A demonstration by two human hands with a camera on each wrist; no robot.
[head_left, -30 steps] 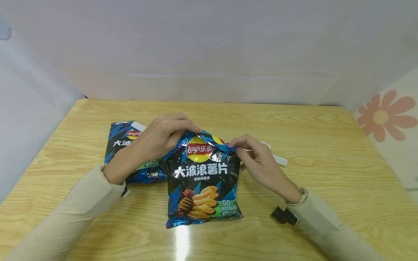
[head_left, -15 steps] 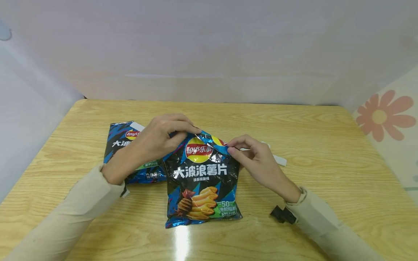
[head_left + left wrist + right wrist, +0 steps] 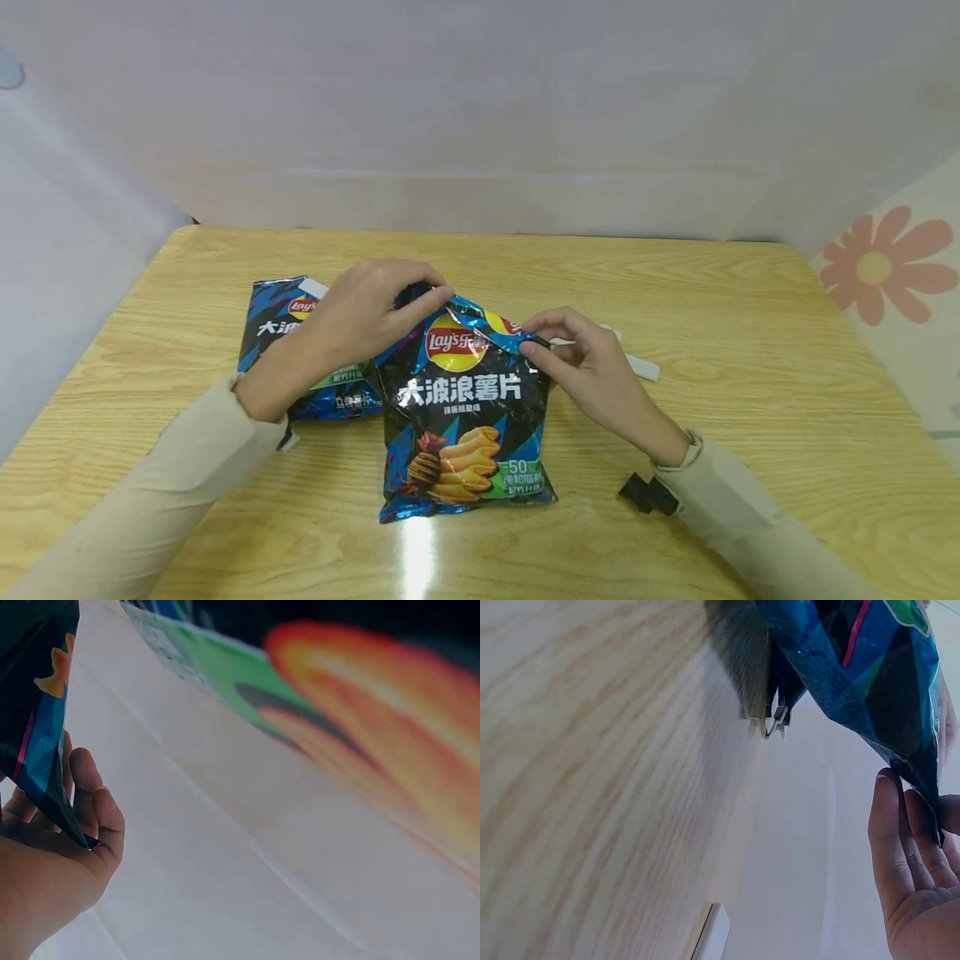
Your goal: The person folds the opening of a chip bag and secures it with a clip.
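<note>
Folded lower since before, one chip bag's top (image 3: 480, 321) stays pinched by left hand (image 3: 367, 312) and right hand (image 3: 592, 367); second bag (image 3: 281, 321) behind.

I see Lay's chip bag (image 3: 465, 417), black-and-blue foil, red-yellow logo near top, white Chinese lettering mid-panel, ridged chips and green "-50" patch lower down. Bag lies front-up at centre of table, bottom edge toward me, puffed, top raised off wood. Top edge crumpled, folded over. I note left top corner pinched, right top corner pinched too. Left wrist view: dark blue corner (image 3: 52, 787) against palm. Right wrist view: blue foil (image 3: 870, 682) hanging above wood, its tip between fingers.
</note>
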